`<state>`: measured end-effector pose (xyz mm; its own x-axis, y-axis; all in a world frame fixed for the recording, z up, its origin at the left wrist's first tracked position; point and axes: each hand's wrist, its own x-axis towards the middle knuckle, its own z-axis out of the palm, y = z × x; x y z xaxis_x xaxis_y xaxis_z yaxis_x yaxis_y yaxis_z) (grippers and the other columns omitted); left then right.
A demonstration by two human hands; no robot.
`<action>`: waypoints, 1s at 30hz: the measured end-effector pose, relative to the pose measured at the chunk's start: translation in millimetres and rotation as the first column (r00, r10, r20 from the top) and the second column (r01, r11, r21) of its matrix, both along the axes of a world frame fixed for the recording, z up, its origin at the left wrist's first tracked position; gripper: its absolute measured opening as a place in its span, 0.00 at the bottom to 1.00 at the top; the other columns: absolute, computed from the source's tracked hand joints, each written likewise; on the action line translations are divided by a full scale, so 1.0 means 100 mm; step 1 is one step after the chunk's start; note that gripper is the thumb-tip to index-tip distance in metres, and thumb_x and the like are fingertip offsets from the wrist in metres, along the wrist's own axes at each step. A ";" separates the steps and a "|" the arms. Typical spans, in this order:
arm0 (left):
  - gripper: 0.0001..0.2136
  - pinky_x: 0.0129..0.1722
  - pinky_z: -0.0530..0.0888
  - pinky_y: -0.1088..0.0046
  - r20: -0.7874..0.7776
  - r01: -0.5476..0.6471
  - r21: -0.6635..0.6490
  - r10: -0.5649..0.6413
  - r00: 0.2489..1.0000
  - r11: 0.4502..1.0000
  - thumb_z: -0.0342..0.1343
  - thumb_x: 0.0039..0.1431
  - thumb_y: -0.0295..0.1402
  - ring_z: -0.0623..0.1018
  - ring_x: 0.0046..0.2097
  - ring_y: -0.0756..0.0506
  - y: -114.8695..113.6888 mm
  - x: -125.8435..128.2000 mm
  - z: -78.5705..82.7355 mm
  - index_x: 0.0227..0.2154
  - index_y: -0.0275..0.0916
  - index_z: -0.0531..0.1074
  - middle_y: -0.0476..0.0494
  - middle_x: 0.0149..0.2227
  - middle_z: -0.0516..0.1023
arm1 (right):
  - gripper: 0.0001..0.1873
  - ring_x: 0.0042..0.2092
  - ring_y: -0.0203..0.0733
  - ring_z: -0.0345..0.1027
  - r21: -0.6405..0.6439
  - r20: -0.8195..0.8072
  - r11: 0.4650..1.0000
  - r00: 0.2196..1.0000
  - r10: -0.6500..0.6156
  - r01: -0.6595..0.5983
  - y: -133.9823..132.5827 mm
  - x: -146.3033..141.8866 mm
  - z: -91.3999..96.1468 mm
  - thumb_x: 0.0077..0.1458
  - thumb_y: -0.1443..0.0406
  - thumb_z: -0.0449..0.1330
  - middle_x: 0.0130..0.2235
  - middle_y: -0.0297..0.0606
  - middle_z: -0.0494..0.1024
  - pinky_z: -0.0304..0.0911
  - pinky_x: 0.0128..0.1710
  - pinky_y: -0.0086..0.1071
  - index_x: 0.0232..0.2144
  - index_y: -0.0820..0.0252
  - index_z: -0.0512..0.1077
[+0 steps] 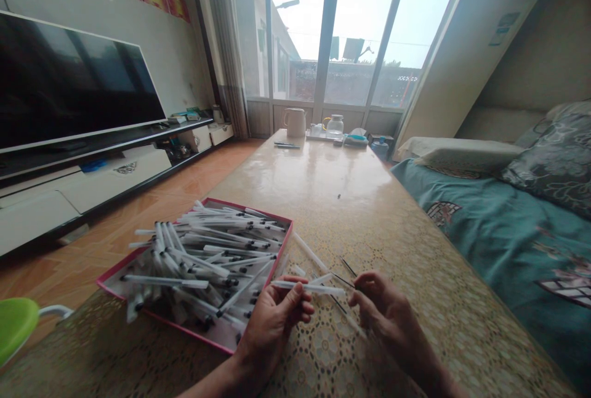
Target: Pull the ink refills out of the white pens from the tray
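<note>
My left hand (279, 312) is closed round a whitish, translucent pen barrel (323, 289), its thumb on top and the barrel pointing right. Close to the barrel's right end, my right hand (383, 312) has its thumb and forefinger curled together. A thin dark pen refill (343, 280) runs to those fingertips and appears pinched there; the exact grip is partly hidden. Beneath and between the hands lie more loose pen parts, including a long white tube (310, 251) and another dark refill (348, 265). To the left, a pink-rimmed box lid (184, 331) holds a heap of white pens (198, 256) with dark ends.
The patterned table (318, 201) stretches toward the window. At its far end stand a pitcher (294, 122), a glass jar (335, 124) and a pack of tissues (355, 138). A sofa (462, 219) runs along the right; a green stool (17, 327) is at lower left.
</note>
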<state>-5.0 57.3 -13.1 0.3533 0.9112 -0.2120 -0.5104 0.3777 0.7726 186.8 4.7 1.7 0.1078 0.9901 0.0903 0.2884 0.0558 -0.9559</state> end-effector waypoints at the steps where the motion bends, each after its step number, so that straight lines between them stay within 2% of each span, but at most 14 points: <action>1: 0.11 0.21 0.69 0.80 0.005 0.005 0.000 -0.005 1.000 1.000 0.65 0.44 0.33 0.74 0.22 0.52 0.00 0.00 0.00 0.30 0.32 0.72 0.48 0.21 0.75 | 0.10 0.20 0.31 0.61 -0.035 -0.076 0.999 0.997 0.004 -0.007 0.00 -0.01 0.01 0.54 0.57 0.55 0.27 0.30 0.71 0.57 0.19 0.24 0.33 0.57 0.62; 3: 0.11 0.21 0.69 0.80 0.014 0.014 0.001 -0.014 1.000 1.000 0.65 0.45 0.33 0.74 0.22 0.52 0.00 0.00 0.00 0.30 0.32 0.72 0.48 0.21 0.75 | 0.11 0.17 0.28 0.57 -0.095 -0.184 0.994 0.983 0.028 -0.046 0.02 -0.03 0.02 0.53 0.57 0.56 0.26 0.28 0.69 0.54 0.15 0.22 0.32 0.57 0.61; 6: 0.10 0.21 0.69 0.80 0.019 0.022 0.009 -0.022 1.000 1.000 0.64 0.46 0.31 0.74 0.22 0.52 0.00 -0.01 -0.01 0.30 0.32 0.72 0.48 0.22 0.75 | 0.11 0.15 0.26 0.55 -0.131 -0.251 0.984 0.964 0.083 -0.118 0.03 -0.07 0.00 0.52 0.57 0.57 0.25 0.27 0.67 0.50 0.13 0.21 0.31 0.58 0.62; 12: 0.09 0.20 0.68 0.80 0.014 0.069 0.033 -0.069 0.998 0.997 0.63 0.47 0.32 0.74 0.22 0.52 -0.01 -0.02 -0.01 0.31 0.33 0.72 0.48 0.23 0.75 | 0.13 0.15 0.25 0.52 -0.115 -0.254 0.987 0.964 0.079 -0.111 0.02 -0.11 -0.01 0.52 0.56 0.57 0.20 0.24 0.63 0.47 0.14 0.21 0.25 0.58 0.60; 18: 0.08 0.20 0.68 0.79 0.008 0.099 0.058 -0.100 0.995 0.993 0.62 0.48 0.32 0.74 0.22 0.52 -0.02 -0.02 -0.02 0.31 0.33 0.72 0.47 0.23 0.74 | 0.13 0.19 0.27 0.49 -0.110 -0.235 0.990 0.970 0.057 -0.085 0.01 -0.07 0.12 0.48 0.58 0.59 0.19 0.24 0.60 0.45 0.16 0.21 0.22 0.60 0.62; 21: 0.08 0.21 0.68 0.79 0.016 0.064 0.034 -0.064 0.998 0.997 0.61 0.49 0.31 0.73 0.23 0.52 -0.03 -0.03 -0.01 0.31 0.33 0.72 0.48 0.23 0.74 | 0.11 0.17 0.26 0.44 -0.109 -0.249 0.994 0.968 -0.035 0.008 0.01 0.16 0.14 0.46 0.60 0.60 0.16 0.23 0.55 0.41 0.15 0.22 0.22 0.60 0.62; 24: 0.08 0.22 0.68 0.79 0.022 0.033 0.009 -0.033 0.999 0.999 0.60 0.51 0.31 0.74 0.23 0.52 -0.02 -0.03 0.02 0.33 0.33 0.72 0.46 0.24 0.74 | 0.10 0.16 0.26 0.41 -0.101 -0.332 0.980 0.922 -0.197 0.174 0.03 0.49 0.08 0.44 0.61 0.61 0.15 0.21 0.53 0.38 0.14 0.22 0.22 0.59 0.62; 27: 0.10 0.23 0.69 0.78 0.019 0.024 -0.012 -0.024 1.000 1.000 0.60 0.50 0.31 0.74 0.24 0.51 -0.02 -0.03 0.05 0.35 0.32 0.72 0.45 0.25 0.75 | 0.11 0.15 0.26 0.43 -0.068 -0.364 0.939 0.868 -0.337 0.336 0.08 0.68 0.01 0.42 0.61 0.62 0.15 0.22 0.55 0.40 0.13 0.21 0.25 0.58 0.63; 30: 0.15 0.24 0.70 0.78 0.005 0.004 -0.020 -0.004 1.000 1.000 0.61 0.49 0.30 0.75 0.25 0.51 -0.02 -0.02 0.08 0.40 0.33 0.70 0.45 0.25 0.76 | 0.12 0.15 0.27 0.50 -0.029 -0.318 0.896 0.846 -0.429 0.443 0.14 0.66 -0.06 0.42 0.60 0.62 0.17 0.24 0.61 0.44 0.12 0.21 0.27 0.58 0.63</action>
<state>-6.6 55.2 -4.8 0.3577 0.9056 -0.2281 -0.5131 0.3947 0.7622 253.1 18.4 -4.4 0.5570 0.8302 0.0229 -0.0157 0.0382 -0.9991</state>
